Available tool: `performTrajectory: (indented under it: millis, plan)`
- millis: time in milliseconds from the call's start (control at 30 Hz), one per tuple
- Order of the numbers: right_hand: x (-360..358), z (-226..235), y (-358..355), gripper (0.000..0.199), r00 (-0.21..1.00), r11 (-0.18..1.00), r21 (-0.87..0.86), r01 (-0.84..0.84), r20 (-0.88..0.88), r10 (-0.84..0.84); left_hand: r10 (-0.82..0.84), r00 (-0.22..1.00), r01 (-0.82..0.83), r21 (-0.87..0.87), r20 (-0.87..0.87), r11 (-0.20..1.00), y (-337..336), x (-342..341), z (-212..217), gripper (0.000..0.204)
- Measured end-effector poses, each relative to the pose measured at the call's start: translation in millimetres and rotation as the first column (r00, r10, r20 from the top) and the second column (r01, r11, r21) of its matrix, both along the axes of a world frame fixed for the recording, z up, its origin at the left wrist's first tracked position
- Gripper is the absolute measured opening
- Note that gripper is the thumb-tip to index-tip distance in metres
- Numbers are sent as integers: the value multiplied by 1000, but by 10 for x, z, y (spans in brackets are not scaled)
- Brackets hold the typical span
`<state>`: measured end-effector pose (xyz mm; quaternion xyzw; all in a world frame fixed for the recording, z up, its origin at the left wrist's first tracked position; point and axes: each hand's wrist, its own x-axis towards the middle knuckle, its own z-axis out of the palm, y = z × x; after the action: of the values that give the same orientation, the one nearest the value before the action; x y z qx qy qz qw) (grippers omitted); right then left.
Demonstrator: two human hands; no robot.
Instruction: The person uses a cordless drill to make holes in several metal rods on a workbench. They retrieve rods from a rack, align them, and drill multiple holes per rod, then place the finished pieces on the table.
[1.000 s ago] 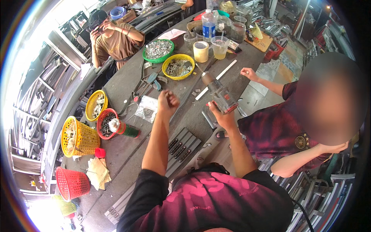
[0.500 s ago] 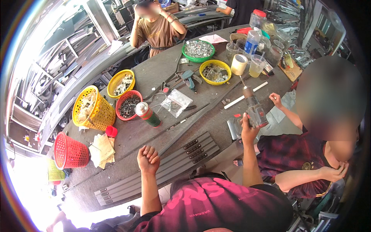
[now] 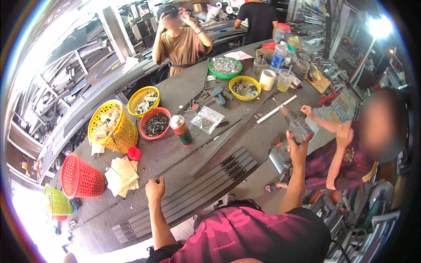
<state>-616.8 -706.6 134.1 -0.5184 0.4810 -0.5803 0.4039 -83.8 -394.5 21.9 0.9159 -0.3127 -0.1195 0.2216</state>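
My right hand (image 3: pixel 297 147) grips the handle of a cordless drill (image 3: pixel 300 126), raised over the right side of the table with its bit pointing to the upper left. My left hand (image 3: pixel 155 188) is closed in a fist above the table's front part; whatever may be inside it is hidden. Between my hands, several long dark grey metal bars (image 3: pixel 188 193) lie side by side along the near edge. Small black fittings (image 3: pixel 232 166) sit in rows near their right ends, and more fittings (image 3: pixel 126 231) sit at their left ends.
A spray can (image 3: pixel 180 130), a red basket of black parts (image 3: pixel 154 124), a tall yellow basket (image 3: pixel 113 127) and paper sheets (image 3: pixel 123 174) stand or lie beyond my left hand. A white strip (image 3: pixel 276 108) lies behind the drill. A co-worker (image 3: pixel 337 164) is close at the right.
My left fist has moved left and lower and turned. The drill has shifted right in my right hand. The view has tilted, and the co-worker at the right has raised a hand.
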Motion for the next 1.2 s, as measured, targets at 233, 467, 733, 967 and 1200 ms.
performTrajectory:
  millis: [233, 467, 733, 967, 1200]
  plan:
    - [3, 334, 937, 41, 961, 990, 100, 104, -267, -74, -356, 935, 355, 78, -4, 932, 183, 225, -23, 33]
    - [486, 570, 1850, 71, 989, 991, 135, -25, -144, 45, -462, 886, 464, -61, 40, 884, 235, 261, -44, 19]
    - [865, 556, 2165, 54, 857, 947, 28, -320, -418, 302, -479, 851, 519, -210, 216, 828, 324, 245, -44, 20]
    - [1009, 608, 2106, 49, 742, 848, 97, -520, -440, 505, -463, 874, 483, -380, 150, 789, 365, 195, -2, 28]
    - [1358, 658, 2160, 44, 580, 676, 68, -734, -456, 675, -398, 657, -212, -664, -640, 717, 645, -72, 189, 8]
